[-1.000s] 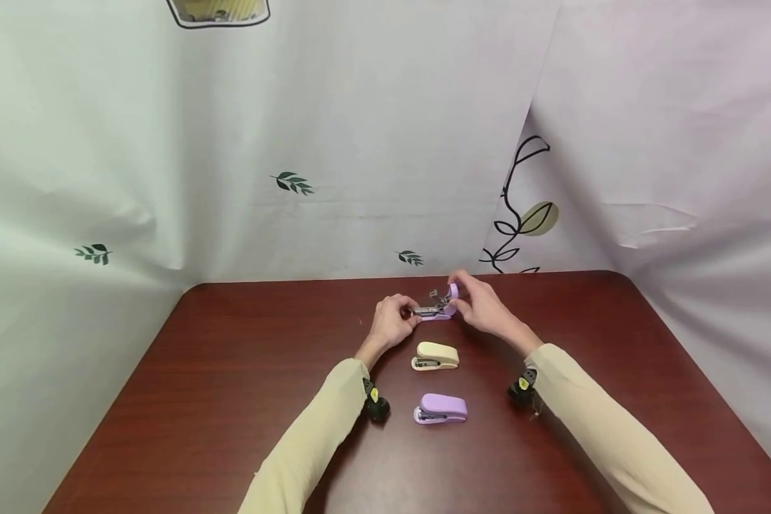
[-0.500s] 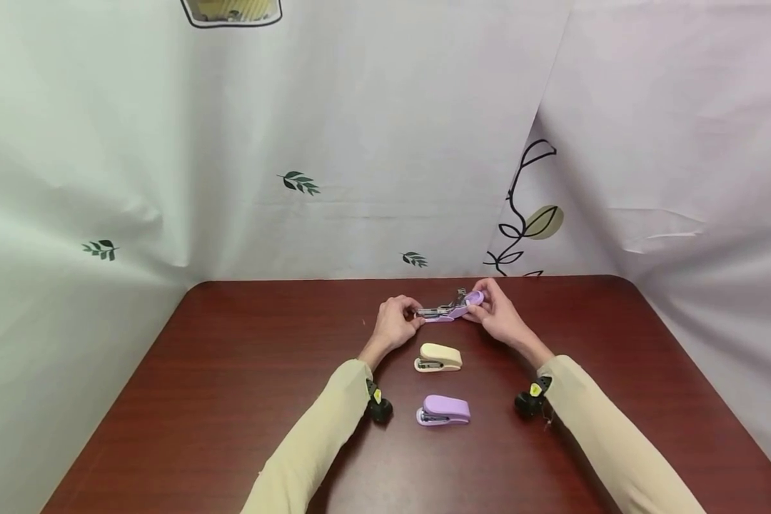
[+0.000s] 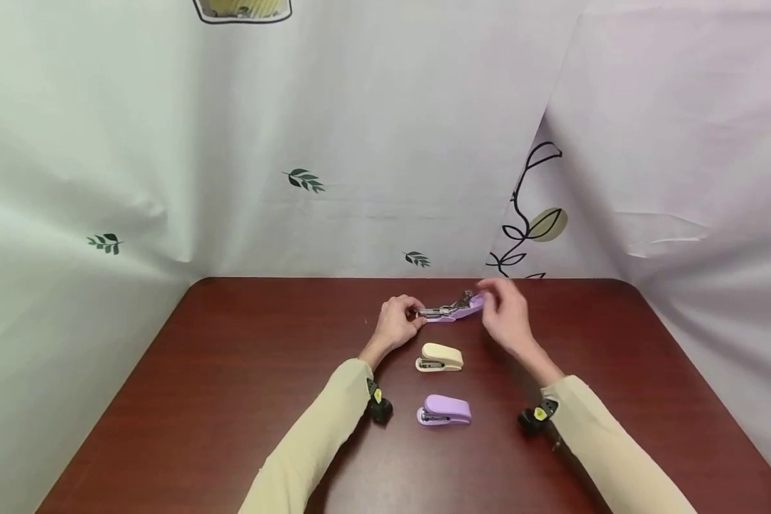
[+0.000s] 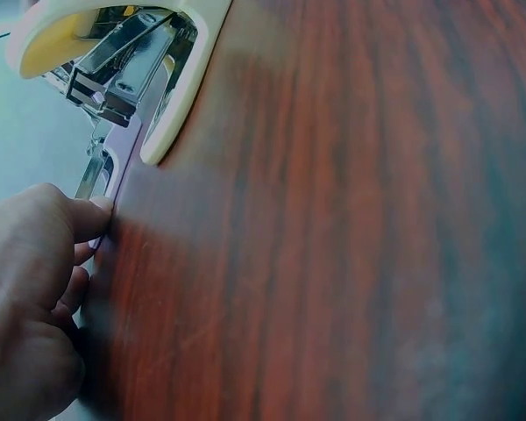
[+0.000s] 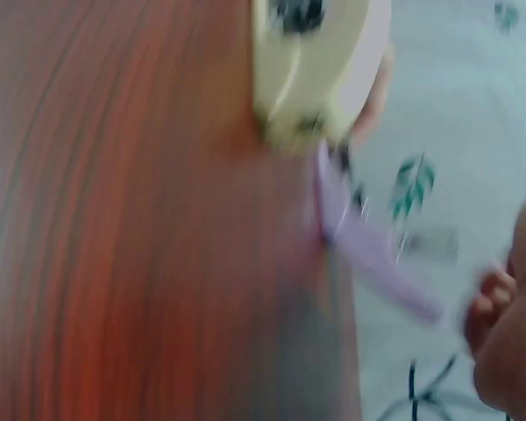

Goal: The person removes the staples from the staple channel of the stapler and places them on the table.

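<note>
A lilac stapler (image 3: 464, 310) lies spread wide near the table's back edge, its metal magazine bared and its top cover swung over to the right. My left hand (image 3: 394, 323) pinches the left end of its base between thumb and fingers, as the left wrist view also shows at the thumb. Just off the cover's raised end, my right hand (image 3: 507, 314) hovers with loosely bent fingers and nothing in them. In the right wrist view, a gap separates the blurred cover (image 5: 386, 267) from that hand (image 5: 508, 324).
Nearer on the brown table (image 3: 263, 400), a cream stapler (image 3: 442, 355) and a second lilac stapler (image 3: 450, 408) sit in line in front of the spread one. White printed cloth (image 3: 360, 143) hangs behind the table. A camera is strapped to each wrist.
The stapler's cover has swung from upright over to the right and down. My right hand went with it, then let go and drew slightly right. My left hand kept its pinch.
</note>
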The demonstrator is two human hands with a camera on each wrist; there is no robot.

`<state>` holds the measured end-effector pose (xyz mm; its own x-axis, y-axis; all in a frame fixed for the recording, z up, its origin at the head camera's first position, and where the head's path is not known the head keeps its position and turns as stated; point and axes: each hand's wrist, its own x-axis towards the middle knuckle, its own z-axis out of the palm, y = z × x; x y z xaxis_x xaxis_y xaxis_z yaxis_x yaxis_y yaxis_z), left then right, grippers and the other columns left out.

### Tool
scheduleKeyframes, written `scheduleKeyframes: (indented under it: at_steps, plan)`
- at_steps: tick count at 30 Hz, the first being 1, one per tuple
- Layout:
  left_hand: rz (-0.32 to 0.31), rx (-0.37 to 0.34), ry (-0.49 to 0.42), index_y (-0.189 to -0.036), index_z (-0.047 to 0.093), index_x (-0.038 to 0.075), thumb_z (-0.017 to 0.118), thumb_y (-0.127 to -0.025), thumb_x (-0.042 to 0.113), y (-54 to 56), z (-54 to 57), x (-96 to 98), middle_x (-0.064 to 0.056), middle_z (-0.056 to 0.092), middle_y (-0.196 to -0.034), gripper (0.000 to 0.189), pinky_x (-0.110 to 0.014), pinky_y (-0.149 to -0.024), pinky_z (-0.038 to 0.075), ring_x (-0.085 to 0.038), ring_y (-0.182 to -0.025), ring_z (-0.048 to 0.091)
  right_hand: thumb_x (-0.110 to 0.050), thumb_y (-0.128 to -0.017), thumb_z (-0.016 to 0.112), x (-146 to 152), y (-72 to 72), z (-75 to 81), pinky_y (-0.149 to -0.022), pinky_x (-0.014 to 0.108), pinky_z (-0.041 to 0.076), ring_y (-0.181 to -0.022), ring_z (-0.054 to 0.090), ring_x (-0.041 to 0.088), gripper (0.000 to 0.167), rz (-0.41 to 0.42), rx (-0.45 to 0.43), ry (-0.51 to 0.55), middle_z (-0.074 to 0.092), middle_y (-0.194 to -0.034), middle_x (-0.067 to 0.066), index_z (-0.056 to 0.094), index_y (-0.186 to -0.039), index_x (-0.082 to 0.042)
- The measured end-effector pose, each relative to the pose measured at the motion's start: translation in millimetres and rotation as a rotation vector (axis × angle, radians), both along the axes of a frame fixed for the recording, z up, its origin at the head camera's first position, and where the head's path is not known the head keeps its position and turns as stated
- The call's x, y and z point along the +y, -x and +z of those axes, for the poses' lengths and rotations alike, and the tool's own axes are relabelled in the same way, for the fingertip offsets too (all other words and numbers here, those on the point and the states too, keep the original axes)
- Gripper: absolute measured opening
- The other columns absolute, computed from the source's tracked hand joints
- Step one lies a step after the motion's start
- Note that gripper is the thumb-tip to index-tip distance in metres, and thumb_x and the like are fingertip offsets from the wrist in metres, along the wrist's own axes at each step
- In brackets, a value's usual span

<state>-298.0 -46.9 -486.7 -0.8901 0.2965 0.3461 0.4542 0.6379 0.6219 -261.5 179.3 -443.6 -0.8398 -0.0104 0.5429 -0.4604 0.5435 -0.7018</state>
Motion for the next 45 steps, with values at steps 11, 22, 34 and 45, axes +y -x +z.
scheduleKeyframes:
  at_steps: [11,22,34,45]
  plan:
    - [0.0,-0.037,0.007,-0.095,0.074,0.01,0.079,-0.084,0.013,-1.3,-3.3,4.8,0.0,0.063,-0.088,0.012,-0.035,-0.079,0.04,-0.018,-0.082,0.052,0.004,-0.1,0.044,-46.4,6.4,1.2,-0.045,0.023,0.045,-0.054,0.058,0.011,0.024,0.195,-0.707,0.139,0.068,-0.079,0.017,0.051,-0.118,0.017]
    - [0.016,-0.032,0.007,-0.094,0.075,0.011,0.08,-0.084,0.012,-3.3,-2.9,1.7,0.0,0.065,-0.09,0.012,-0.034,-0.077,0.041,-0.018,-0.082,0.052,-0.001,-0.102,0.044,-57.4,9.4,-1.8,-0.047,0.023,0.047,-0.052,0.057,0.009,0.028,0.189,-0.737,0.146,0.069,-0.074,0.014,0.06,-0.111,0.019]
    - [0.007,0.005,0.008,-0.093,0.075,0.011,0.079,-0.083,0.011,-2.8,-7.1,-0.1,0.001,0.067,-0.091,0.011,-0.033,-0.076,0.041,-0.018,-0.082,0.053,0.004,-0.092,0.049,-62.3,16.3,-6.3,-0.043,0.02,0.044,-0.045,0.05,0.007,0.019,0.142,-0.712,0.19,0.069,-0.071,0.014,0.063,-0.101,0.015]
    - [0.001,0.025,-0.001,-0.094,0.075,0.01,0.078,-0.082,0.011,-3.0,-3.5,-1.0,-0.001,0.069,-0.094,0.012,-0.035,-0.079,0.042,-0.019,-0.084,0.055,0.002,-0.093,0.059,-68.4,20.3,-8.5,-0.04,0.024,0.044,-0.04,0.048,0.011,0.008,0.098,-0.587,0.07,0.068,-0.067,0.012,0.059,-0.1,0.006]
